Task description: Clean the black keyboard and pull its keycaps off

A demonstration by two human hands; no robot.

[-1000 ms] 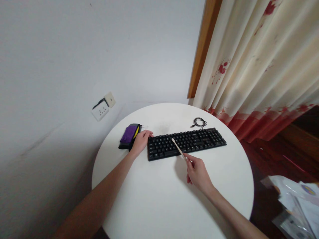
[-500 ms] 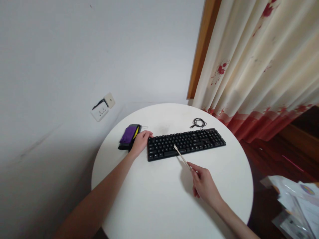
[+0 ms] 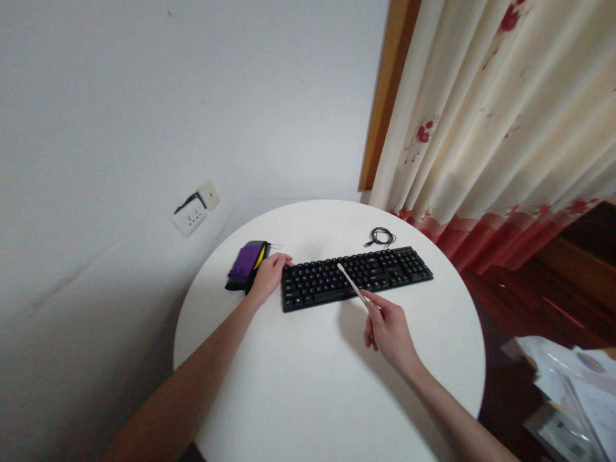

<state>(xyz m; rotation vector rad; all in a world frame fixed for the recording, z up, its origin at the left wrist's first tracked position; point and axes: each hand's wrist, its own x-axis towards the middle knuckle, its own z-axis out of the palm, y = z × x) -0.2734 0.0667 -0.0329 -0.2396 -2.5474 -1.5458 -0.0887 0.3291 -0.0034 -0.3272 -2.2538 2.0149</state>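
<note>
A black keyboard (image 3: 356,279) lies slightly slanted on a round white table (image 3: 308,385). At its left end, my left hand (image 3: 270,274) is closed on the upper corner, fingers reaching along the back edge. My right hand (image 3: 387,324) pinches the handle of a slim pale toothbrush (image 3: 353,285) in front of the keyboard. The small brush head is over the keys left of the middle; whether its bristles touch them I cannot tell.
Left of my left hand lies a purple cloth (image 3: 245,260) on a dark item with a yellow part. Behind the keyboard sits its coiled cable (image 3: 382,236). A wall socket (image 3: 190,216), a long curtain (image 3: 462,128) and plastic bags (image 3: 563,385) surround the table.
My right hand has moved the toothbrush away from me, its head going from the lower keys to the upper rows. My left hand stays on the keyboard corner.
</note>
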